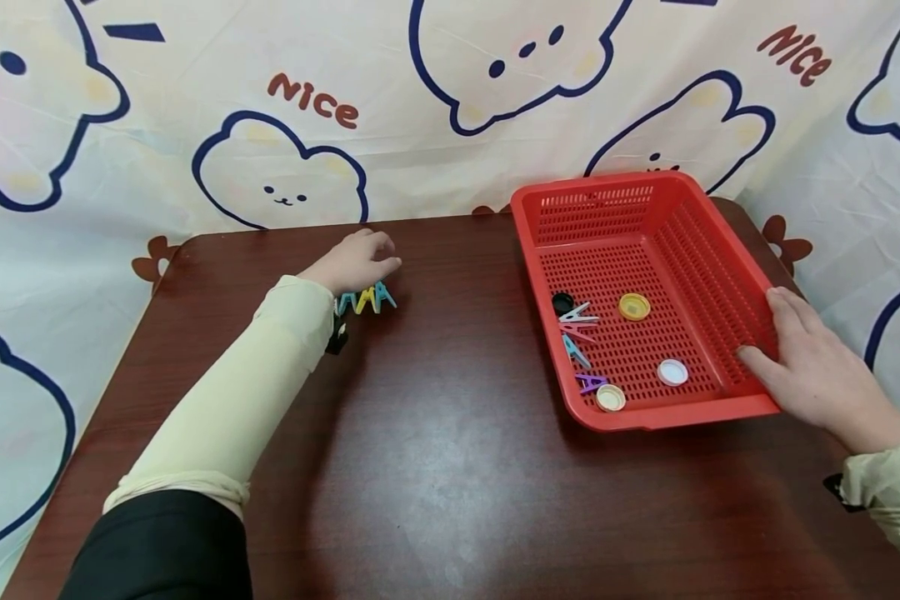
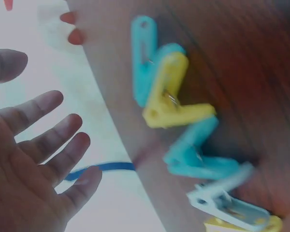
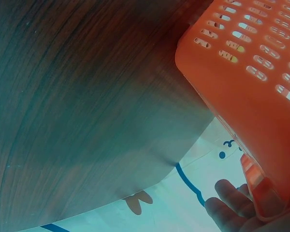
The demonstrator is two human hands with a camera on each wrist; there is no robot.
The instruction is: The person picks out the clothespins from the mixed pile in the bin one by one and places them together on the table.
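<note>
Black cloth [image 1: 161,546] on the left upper arm lies nearest, with a pale sleeve [image 1: 221,400] running on to the left hand [image 1: 351,262], which hovers near the far edge of the bench [image 1: 450,500]. Its fingers are loosely spread and hold nothing; in the left wrist view they stand apart from a row of clips [image 2: 183,154] — turquoise, yellow and whitish, set close together. At the right of the bench, the right hand [image 1: 825,367] grips the side of the red basket [image 1: 675,417], thumb inside, fingers outside. In it lie a few caps [image 1: 634,307] and, along its left wall, some loose clips [image 1: 576,352]. Judging by this, the step in hand is work at the row while the basket is steadied. Lifting a clip from there would call for lowering the left hand and pinching just one — without knocking its neighbours — with the basket held firm.
</note>
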